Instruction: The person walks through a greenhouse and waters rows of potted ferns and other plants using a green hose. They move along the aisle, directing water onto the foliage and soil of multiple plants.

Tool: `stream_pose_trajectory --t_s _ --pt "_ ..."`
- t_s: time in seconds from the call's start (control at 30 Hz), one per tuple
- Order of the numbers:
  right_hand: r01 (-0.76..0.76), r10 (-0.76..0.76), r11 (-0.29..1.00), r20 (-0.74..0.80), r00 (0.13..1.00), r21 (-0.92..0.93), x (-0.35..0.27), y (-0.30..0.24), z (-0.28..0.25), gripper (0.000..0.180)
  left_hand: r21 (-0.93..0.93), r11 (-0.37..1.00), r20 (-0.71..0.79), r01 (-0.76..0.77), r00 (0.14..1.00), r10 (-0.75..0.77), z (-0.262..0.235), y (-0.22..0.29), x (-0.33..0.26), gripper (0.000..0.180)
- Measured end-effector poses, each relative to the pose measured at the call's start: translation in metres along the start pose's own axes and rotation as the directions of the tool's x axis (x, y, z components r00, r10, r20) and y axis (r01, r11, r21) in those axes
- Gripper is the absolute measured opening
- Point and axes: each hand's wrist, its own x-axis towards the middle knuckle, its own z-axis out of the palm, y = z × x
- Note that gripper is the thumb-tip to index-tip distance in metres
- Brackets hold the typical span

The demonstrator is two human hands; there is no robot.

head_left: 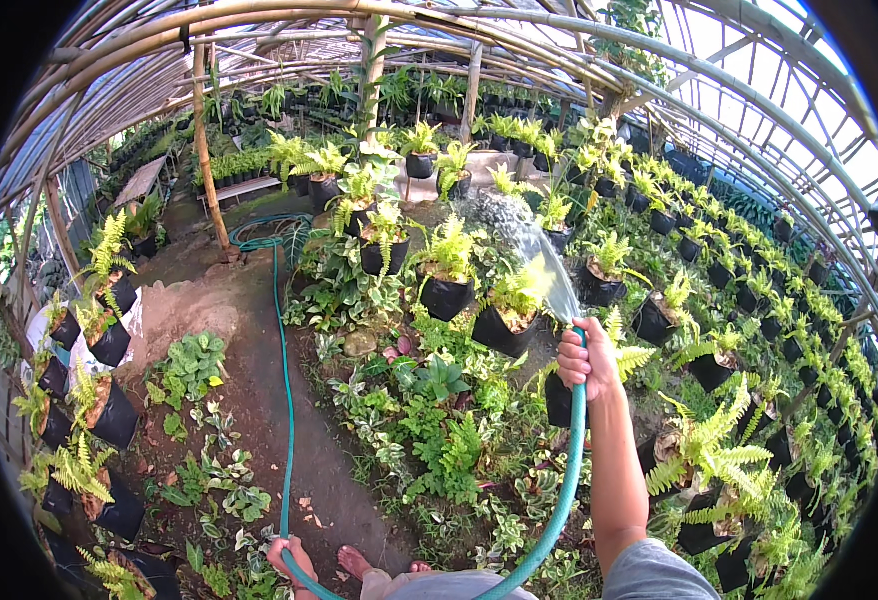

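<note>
Head view, right hand (591,362) gripping hose (572,465) at spraying end, left hand (302,557) clasping it

No lettering, number or sign can be read, neither on the green hose (572,455) in the right hand (587,360) nor on the black pots (447,299) around that hand.

a hand could pass above the dirt path (344,480), though the teal hose (573,440) trails along it and loops across between the left hand (282,556) and right hand (587,360). potted ferns (449,297) crowd the right hand; a wooden post (206,150) stands farther off beside the path.
</note>
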Motion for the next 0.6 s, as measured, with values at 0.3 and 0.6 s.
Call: stream_pose_trajectory --t_s 0.3,0.6 --pt "-0.015 0.014 0.999 0.025 1.000 0.037 -0.005 0.001 0.006 0.037 -0.049 0.997 0.028 -0.057 0.998 0.058 0.000 0.001 0.001 0.029" --pt "-0.021 0.018 0.998 0.056 0.998 0.055 -0.007 0.001 0.000 0.038 -0.067 0.996 0.001 -0.055 0.999 0.055 -0.007 -0.010 -0.001 0.031"
